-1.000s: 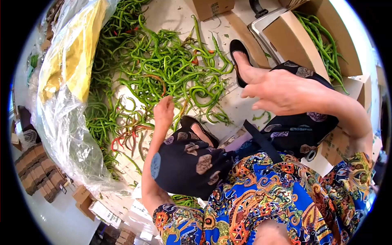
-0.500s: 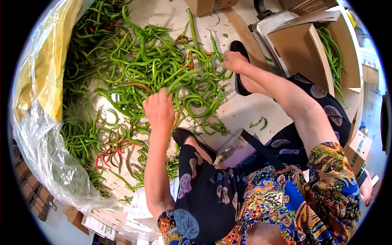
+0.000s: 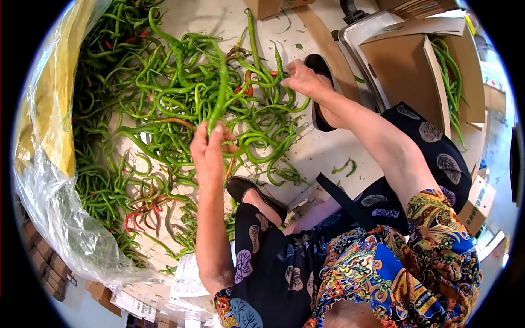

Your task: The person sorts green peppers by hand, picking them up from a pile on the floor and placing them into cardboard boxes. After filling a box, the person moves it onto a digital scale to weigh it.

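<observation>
My left hand pinches the lower end of a long green chili pepper, which points up and away above the pile. Over the right side of the heap, my right hand has its fingers apart, with nothing visible in them. Close to its fingertips lies another green chili pepper. Beneath both hands spreads a tangled heap of chili peppers, mostly green. A few red ones lie among them at the lower left.
An open cardboard box stands at the right, and green peppers show beside its flap. Clear plastic sheeting borders the pile on the left. My two shoes rest on the pale floor near the peppers.
My left hand has turned, and the pepper in it now points up instead of to the right. My right hand has shifted slightly left, and its fingers look more spread.
</observation>
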A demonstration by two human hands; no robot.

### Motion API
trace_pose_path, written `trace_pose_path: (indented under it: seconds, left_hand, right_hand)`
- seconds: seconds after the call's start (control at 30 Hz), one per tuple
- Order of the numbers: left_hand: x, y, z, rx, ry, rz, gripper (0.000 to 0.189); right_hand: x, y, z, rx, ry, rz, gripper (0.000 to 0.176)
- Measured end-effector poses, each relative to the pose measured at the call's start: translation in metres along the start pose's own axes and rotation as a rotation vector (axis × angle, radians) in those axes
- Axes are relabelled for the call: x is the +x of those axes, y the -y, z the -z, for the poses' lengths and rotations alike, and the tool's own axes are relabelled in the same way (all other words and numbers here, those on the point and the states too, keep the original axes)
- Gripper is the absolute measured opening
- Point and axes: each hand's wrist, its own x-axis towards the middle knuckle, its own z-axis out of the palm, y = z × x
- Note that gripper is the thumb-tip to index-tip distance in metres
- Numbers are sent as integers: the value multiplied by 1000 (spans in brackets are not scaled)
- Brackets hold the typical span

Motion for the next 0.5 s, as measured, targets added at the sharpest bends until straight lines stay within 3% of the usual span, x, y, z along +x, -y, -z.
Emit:
trace_pose_path:
  seconds: [0.03, 0.1, 0.17, 0.2, 0.23, 0.3, 0.4, 0.5]
  left_hand:
    - [-2, 9, -1, 64, -6, 61, 16]
    - [-4, 46, -1, 183, 83, -17, 17]
    - [0, 97, -2, 506, 80, -80, 21]
    - [-1, 105, -9, 760, 27, -400, 28]
    - [-3, 112, -14, 838, 16, -479, 32]
    - [-5, 123, -20, 1019, 20, -530, 30]
    - [-4, 135, -22, 1239, 79, -452, 26]
    - [-6, 131, -21, 1180, 61, -549, 27]
  right_hand:
    - [4, -5, -4, -5, 14, 10, 44]
    - [13, -8, -20, -274, 102, -72, 46]
    - [8, -1, -23, -335, 123, -103, 43]
    - [9, -3, -26, -282, 95, -98, 41]
    - [9, -6, -27, -232, 67, -95, 39]
    - [7, -12, -25, -38, 71, -113, 37]
    - [-15, 17, 8, 334, 135, -233, 37]
    - [-5, 23, 8, 226, 212, 87, 46]
